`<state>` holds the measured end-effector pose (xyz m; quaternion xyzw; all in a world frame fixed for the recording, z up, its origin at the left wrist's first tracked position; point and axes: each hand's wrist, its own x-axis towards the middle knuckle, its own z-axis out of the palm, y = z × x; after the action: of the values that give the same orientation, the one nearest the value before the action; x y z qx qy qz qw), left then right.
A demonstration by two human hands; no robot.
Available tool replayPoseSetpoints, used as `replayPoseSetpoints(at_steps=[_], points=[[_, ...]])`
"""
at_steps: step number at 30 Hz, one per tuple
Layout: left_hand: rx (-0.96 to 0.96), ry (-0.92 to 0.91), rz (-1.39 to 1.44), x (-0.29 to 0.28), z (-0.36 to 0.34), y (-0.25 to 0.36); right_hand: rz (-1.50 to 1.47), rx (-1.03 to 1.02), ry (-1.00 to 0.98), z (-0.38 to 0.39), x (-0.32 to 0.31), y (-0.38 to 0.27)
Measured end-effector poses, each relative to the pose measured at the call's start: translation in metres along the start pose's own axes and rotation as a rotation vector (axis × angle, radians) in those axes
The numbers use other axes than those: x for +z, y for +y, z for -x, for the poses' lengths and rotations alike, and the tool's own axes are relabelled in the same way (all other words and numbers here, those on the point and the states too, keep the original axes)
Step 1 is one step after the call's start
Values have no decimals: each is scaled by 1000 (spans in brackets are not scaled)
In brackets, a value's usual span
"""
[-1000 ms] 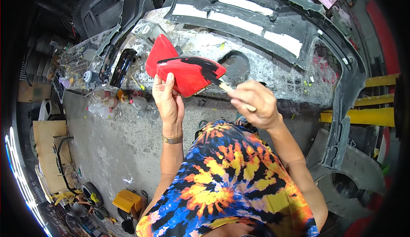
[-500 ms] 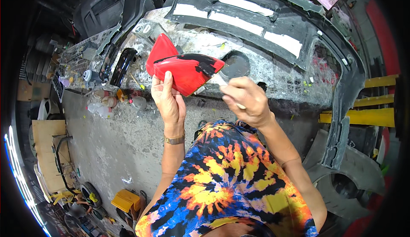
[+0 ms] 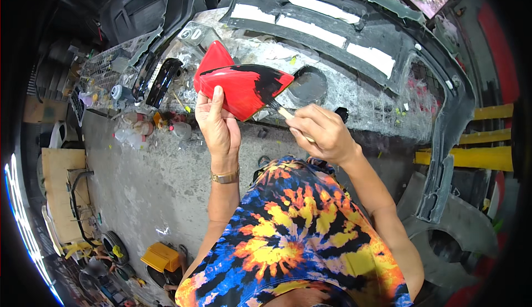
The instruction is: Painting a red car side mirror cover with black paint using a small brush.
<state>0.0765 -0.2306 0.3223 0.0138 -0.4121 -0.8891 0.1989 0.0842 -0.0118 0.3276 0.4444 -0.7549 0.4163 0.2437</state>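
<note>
My left hand (image 3: 217, 130) grips a glossy red curved molded part (image 3: 230, 85) from below, its thumb on the front face. The part has two pointed wings and stands tilted in the air before the table. Wet-looking black coating (image 3: 267, 83) covers the upper edge and right tip of its nearer wing. My right hand (image 3: 324, 132) is closed round the pale handle of a paintbrush (image 3: 285, 112). The brush's dark bristles touch the right edge of the red part, at the black area. Just beyond the tip, a round dark pan (image 3: 308, 84) sits on the table.
A stained worktable (image 3: 266, 47) lies ahead, with a large black bumper-like shell (image 3: 410, 35) arching over it. A metal can (image 3: 197, 34) and a black curved piece (image 3: 163, 83) are at its left. Plastic bottles (image 3: 132, 135) stand below. Yellow bars (image 3: 471, 157) jut in at right.
The black patch on the red part has grown down along its right edge. The brush has moved slightly down and left, its bristles now showing at that edge.
</note>
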Motion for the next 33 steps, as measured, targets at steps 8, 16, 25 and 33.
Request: replayPoseSetpoints(at_steps=[8, 16, 25, 33], points=[[63, 8, -26, 1, 1, 7, -510, 478, 423, -6, 10, -21], [37, 30, 6, 1, 3, 6, -430, 631, 385, 3, 12, -19], [67, 13, -11, 5, 2, 8, -25, 121, 107, -10, 0, -21], [54, 4, 36, 3, -1, 12, -24, 100, 68, -5, -2, -17]])
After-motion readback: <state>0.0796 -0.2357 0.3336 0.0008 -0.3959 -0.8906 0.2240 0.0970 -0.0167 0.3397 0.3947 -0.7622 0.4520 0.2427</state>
